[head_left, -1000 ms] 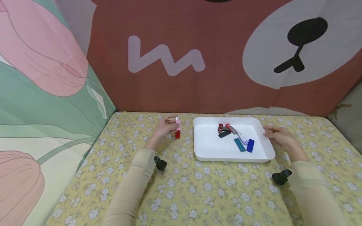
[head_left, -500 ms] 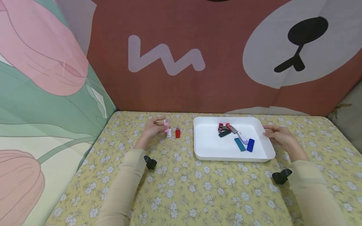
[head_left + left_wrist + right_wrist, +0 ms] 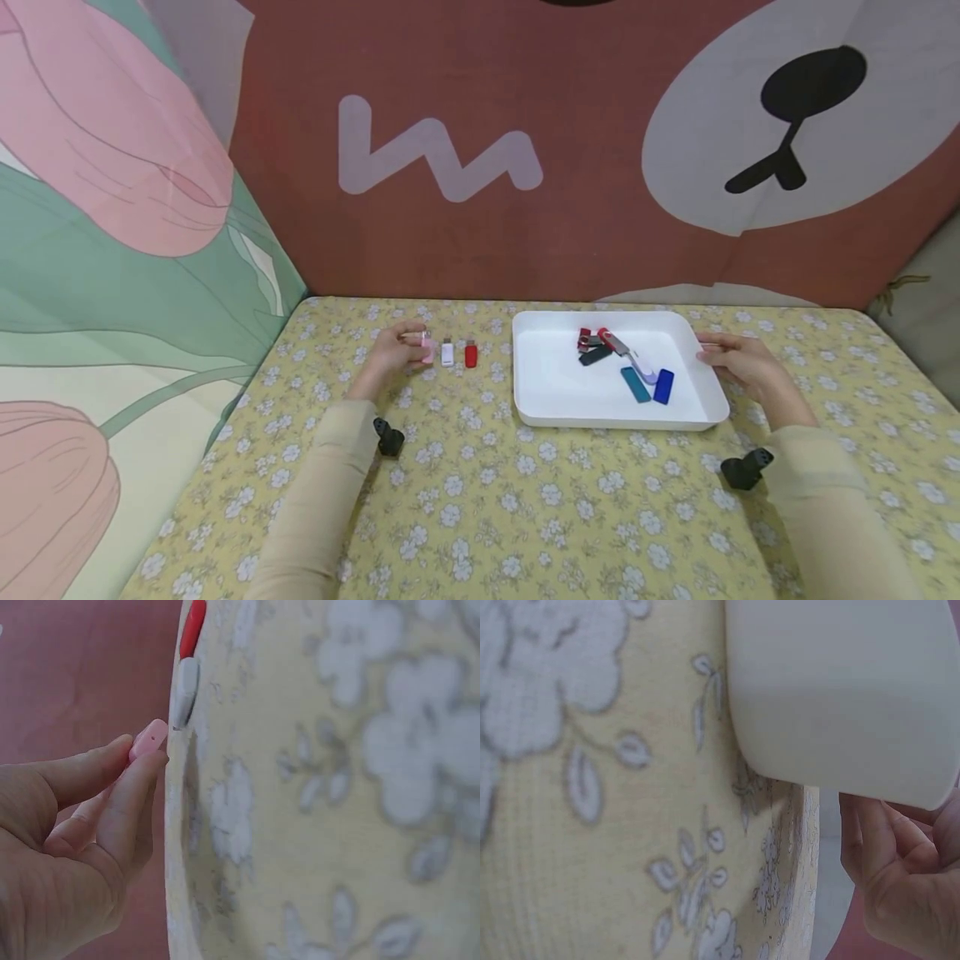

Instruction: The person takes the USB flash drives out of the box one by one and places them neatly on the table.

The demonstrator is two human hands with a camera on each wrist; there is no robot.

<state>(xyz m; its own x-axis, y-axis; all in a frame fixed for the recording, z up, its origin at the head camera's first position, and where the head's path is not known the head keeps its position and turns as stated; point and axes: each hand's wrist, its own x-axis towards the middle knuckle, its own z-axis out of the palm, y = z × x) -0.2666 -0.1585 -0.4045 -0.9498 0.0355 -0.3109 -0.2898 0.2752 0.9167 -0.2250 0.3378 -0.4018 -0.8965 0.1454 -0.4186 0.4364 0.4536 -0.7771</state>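
Note:
My left hand (image 3: 392, 352) pinches a pink USB flash drive (image 3: 427, 347) between thumb and fingers, its metal plug pointing away, low over the cloth. In the left wrist view the end of the pink flash drive (image 3: 152, 739) shows beyond the fingertips. Just right of it lie a white USB flash drive (image 3: 447, 353) and a red one (image 3: 471, 354), side by side with plugs away. My right hand (image 3: 742, 360) holds the right wall of a white tray (image 3: 551, 400), thumb and fingertips at the rim; the right wrist view shows the fingers against the tray's outer side.
Inside the tray lie several more flash drives, among them a teal one (image 3: 636, 385), a blue one (image 3: 663, 387), a black one (image 3: 596, 355) and a red swivel one (image 3: 611, 340). A yellow floral cloth (image 3: 540, 517) covers the table. A brown printed backdrop (image 3: 450, 250) stands behind.
My left hand has moved left with the pink flash drive, past the red and white ones, and lowered it beside the white one. The right hand and tray have stayed put.

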